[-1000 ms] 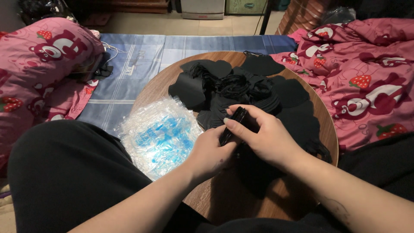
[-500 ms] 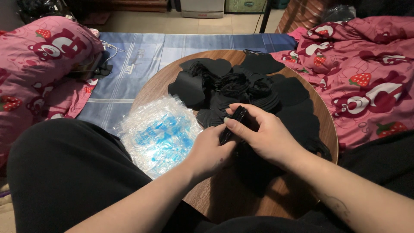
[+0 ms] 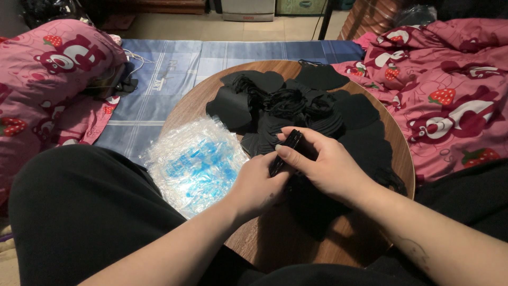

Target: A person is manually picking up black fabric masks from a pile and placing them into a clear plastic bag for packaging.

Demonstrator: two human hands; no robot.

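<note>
Both of my hands meet over the near middle of a round wooden table point(image 3: 190, 103). My right hand point(image 3: 323, 167) pinches a folded stack of black face masks point(image 3: 286, 151) from above, thumb along its edge. My left hand point(image 3: 259, 185) grips the same stack from below. Beyond them lies a loose heap of black masks point(image 3: 296, 103) with tangled ear loops, covering most of the tabletop.
A pile of clear plastic sleeves with blue print point(image 3: 196, 161) lies on the table's left edge, beside my dark-trousered knee point(image 3: 79, 212). Pink strawberry-print bedding lies at the left point(image 3: 47, 79) and right point(image 3: 450, 90). A blue mat point(image 3: 174, 69) covers the floor behind.
The stack of masks has tilted a little between my hands. My hands stay in the same place over the table.
</note>
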